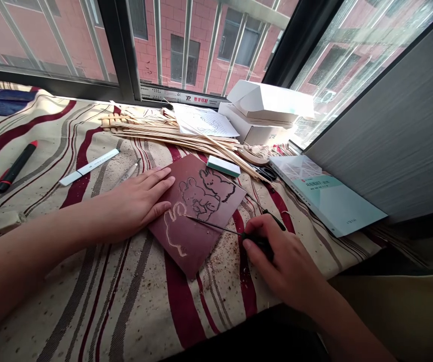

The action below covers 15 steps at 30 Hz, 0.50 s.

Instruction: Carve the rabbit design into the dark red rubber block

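A reddish-brown board [197, 246] lies on the striped cloth, with cartoon animal outlines on it, two dark and one pale. My left hand [141, 201] rests flat on the board's left edge, fingers stretched out. My right hand [282, 256] is closed around the dark handle of a slim needle file [220, 227], whose thin shaft reaches left across the board. The file's tip is at the pale carved outline, near its ears. Beyond my right hand, a second slim tool with a dark handle [275, 218] lies beside the board. Crumbs are scattered near the board's right lower edge.
A white-and-green block [223, 166] touches the board's far edge. Behind are wooden strips [148, 131], a paper sheet [203, 120], a white box [257, 128] and black scissors [267, 173]. A book [329, 201] lies right; a marker [16, 168] and white stick [89, 167] lie left.
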### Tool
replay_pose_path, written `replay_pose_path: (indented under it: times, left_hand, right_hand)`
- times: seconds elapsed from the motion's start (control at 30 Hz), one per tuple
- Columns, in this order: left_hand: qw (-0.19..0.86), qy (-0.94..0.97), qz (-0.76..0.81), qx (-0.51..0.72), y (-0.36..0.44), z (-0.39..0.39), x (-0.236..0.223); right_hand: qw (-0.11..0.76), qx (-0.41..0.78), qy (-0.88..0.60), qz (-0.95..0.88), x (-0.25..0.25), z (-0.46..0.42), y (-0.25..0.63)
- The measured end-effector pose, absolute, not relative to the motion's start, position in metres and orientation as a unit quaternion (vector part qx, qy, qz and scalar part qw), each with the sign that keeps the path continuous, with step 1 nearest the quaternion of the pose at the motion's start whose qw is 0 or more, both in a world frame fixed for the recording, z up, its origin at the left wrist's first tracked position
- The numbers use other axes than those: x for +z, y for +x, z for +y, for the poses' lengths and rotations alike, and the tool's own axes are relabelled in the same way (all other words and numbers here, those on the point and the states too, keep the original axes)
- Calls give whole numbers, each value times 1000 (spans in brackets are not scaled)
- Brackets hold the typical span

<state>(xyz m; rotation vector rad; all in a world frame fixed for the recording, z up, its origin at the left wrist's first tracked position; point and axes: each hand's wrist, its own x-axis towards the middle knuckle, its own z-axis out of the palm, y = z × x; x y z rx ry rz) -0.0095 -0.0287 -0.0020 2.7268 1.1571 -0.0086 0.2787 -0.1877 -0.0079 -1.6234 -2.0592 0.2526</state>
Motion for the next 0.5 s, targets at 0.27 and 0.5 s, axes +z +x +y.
replay_pose_path:
  times: [0.27, 0.5]
  left_hand:
    - [77, 925, 372, 23, -14, -24, -13]
    - [88, 920, 383, 4, -13, -25, -8]
  right_hand:
    - [275, 52, -571, -772, -5, -185, 278]
    - [301, 63, -537, -786, -8, -188, 282]
